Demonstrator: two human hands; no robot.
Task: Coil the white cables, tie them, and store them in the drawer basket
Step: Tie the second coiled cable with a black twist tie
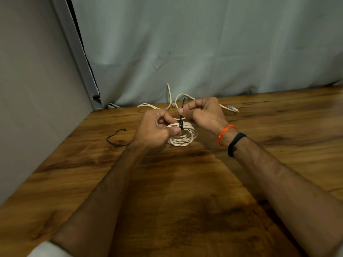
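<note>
A: While both hands sit over the coil, what are the fingers doing?

B: Right hand (202, 114) pinches the upper end of a black tie (181, 115) between thumb and forefinger; the tip of the tie sticks up past the fingers. Left hand (156, 130) has fingers curled, thumb pressed on the coil (182, 137) just beside the tie's lower end, where the tie wraps the strands. Can't tell how much of the coil the left fingers enclose; the hand hides that side.

A: Coil position?

B: White cable wound in a flat ring, lying on the worktop (167, 191) under and between the two hands. Tie crosses its far edge.

A: Anything else white?

B: Loose cable (170, 97) behind the hands, uncoiled, near the back edge of the worktop. One loop stands up against the curtain (204, 43), one run trails left, another trails right and ends in a connector (233, 108) lying flat. Whether that is one cable or two, can't tell.

A: Spare ties?

B: One more black tie, second tie (116, 139), bent in an open curve on the worktop left of the left hand, apart from the coil.

A: Wrists?

B: Right wrist carries an orange thread (224, 134) and a black band (235, 143), side by side. White sleeve (48, 250) edge at bottom left. Grey wall (33, 89) on the left side.
</note>
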